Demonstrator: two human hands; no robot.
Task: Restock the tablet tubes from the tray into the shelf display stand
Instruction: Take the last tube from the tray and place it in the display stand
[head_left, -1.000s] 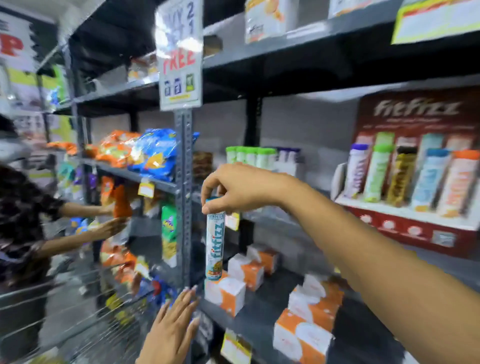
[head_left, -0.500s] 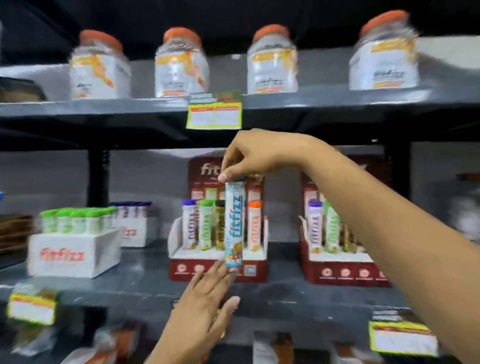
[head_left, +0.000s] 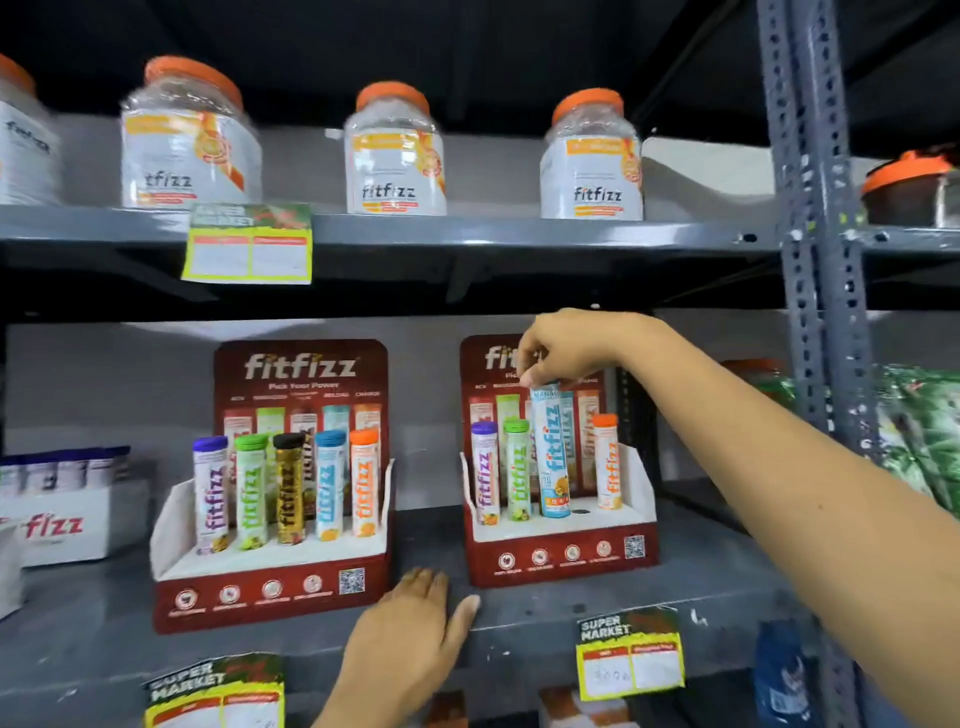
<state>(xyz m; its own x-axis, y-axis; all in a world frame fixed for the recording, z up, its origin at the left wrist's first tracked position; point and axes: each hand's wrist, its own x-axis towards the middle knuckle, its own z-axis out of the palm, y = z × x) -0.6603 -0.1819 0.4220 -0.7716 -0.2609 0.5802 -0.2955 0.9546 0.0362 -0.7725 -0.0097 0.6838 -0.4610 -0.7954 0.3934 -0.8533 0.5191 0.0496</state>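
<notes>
My right hand (head_left: 566, 345) grips the cap end of a light blue tablet tube (head_left: 551, 457) and holds it upright over the white deck of the right red display stand (head_left: 558, 551). The tube's foot sits near an empty dark hole in the deck. Purple, green and orange tubes stand in that stand. My left hand (head_left: 415, 629) rests flat, fingers spread, on the grey shelf edge (head_left: 519, 623) between the two stands. The left red display stand (head_left: 270, 587) holds a full front row of several tubes. The tray is out of view.
Orange-lidded jars (head_left: 392, 156) line the upper shelf. A white carton with tubes (head_left: 62, 519) sits far left. A grey perforated upright (head_left: 815, 260) rises at the right, with green packets (head_left: 924, 431) beyond. Price tags (head_left: 628, 654) hang off the shelf edges.
My view has swung right from the aisle to the stands. My right hand carried the blue tube to the right stand and lowered it. My left hand dropped onto the shelf edge.
</notes>
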